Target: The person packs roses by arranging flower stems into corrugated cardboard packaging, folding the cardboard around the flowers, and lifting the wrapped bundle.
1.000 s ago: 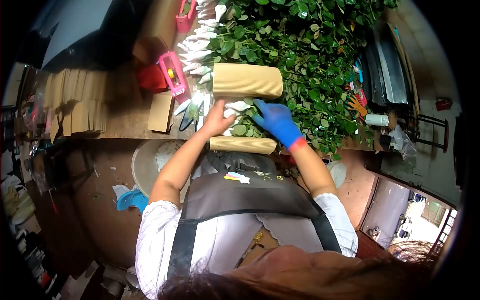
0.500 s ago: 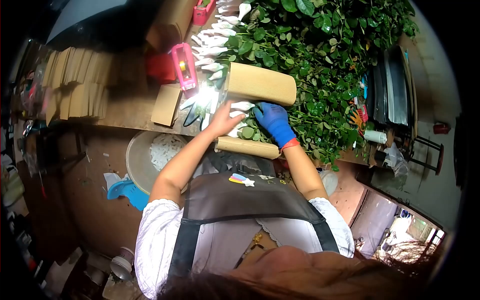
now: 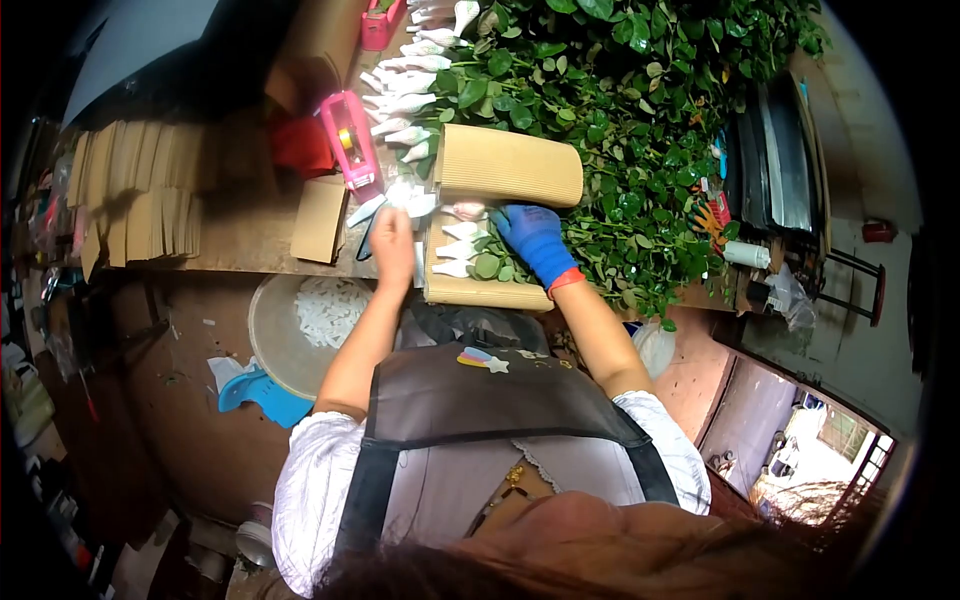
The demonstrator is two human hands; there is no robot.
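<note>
My left hand (image 3: 393,245), bare, is closed beside a bright white pile (image 3: 408,197) at the table edge; what its fingers hold is too blurred to make out. My right hand (image 3: 535,238), in a blue glove, has its fingers closed around the stem just behind a pinkish flower head (image 3: 468,211). Below that head, white-wrapped buds (image 3: 458,250) with green leaves lie on corrugated cardboard (image 3: 485,292). The cardboard's upper part (image 3: 510,165) is curled over, above both hands.
Leafy stems (image 3: 620,110) with white-wrapped heads (image 3: 405,82) cover the table's upper part. A pink tape dispenser (image 3: 350,150), flat cardboard piece (image 3: 320,220) and cardboard stacks (image 3: 140,190) are at left. Below the edge stands a tub (image 3: 268,335) of white scraps.
My left hand has moved left, away from the flowers, to the white pile. The head beside my gloved hand looked white before and now shows pinkish. The gloved hand has stayed near it.
</note>
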